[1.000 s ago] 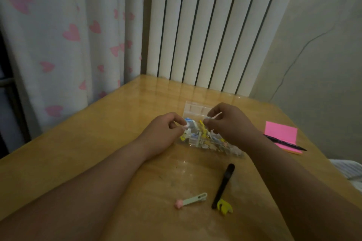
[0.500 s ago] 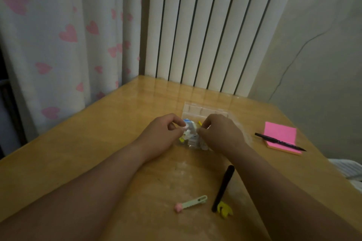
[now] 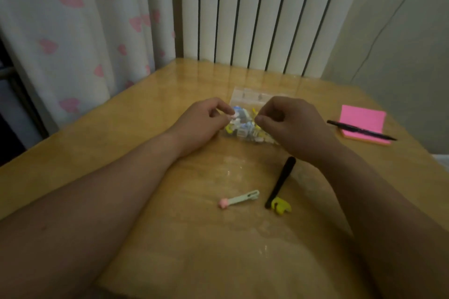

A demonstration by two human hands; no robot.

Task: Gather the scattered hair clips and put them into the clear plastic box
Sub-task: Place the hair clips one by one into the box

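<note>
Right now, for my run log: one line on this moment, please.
left hand: pinching small white piece | right hand: fingers curled at clear plastic box | pink-tipped clip, black-and-yellow clip: loose on table

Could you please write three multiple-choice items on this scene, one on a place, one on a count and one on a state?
1. Where does the black pen lie?
A. across the pink sticky notes
B. inside the clear plastic box
C. under the curtain

2. How many clips lie loose near the table's front?
A. one
B. three
C. six

3. How is the clear plastic box?
A. empty
B. already holding clips
C. upside down

Answers: 1 A, it crosses the pad. 2 B, the green clip, black clip and yellow clip. 3 B, colours show through.
</note>
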